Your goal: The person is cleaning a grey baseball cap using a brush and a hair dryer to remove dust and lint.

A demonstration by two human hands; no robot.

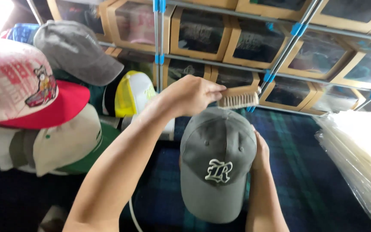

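My left hand (192, 94) reaches in from the lower left and grips a wooden brush (239, 100) with pale bristles. The bristles hang just above the back of an olive-grey baseball cap's (217, 159) crown. The cap has a white embroidered emblem on the front, and its brim points toward me. My right hand (260, 150) is at the cap's right side and holds it up, with the fingers hidden behind or inside the crown.
Several caps are piled at the left: a white-and-red one (22, 86), a grey one (76, 51), a yellow-and-white one (134, 92) and a beige one (65, 146). Cardboard window boxes (202, 32) fill a metal rack (159, 43) behind. Clear plastic bags (357, 159) are stacked at the right on dark plaid cloth (301, 172).
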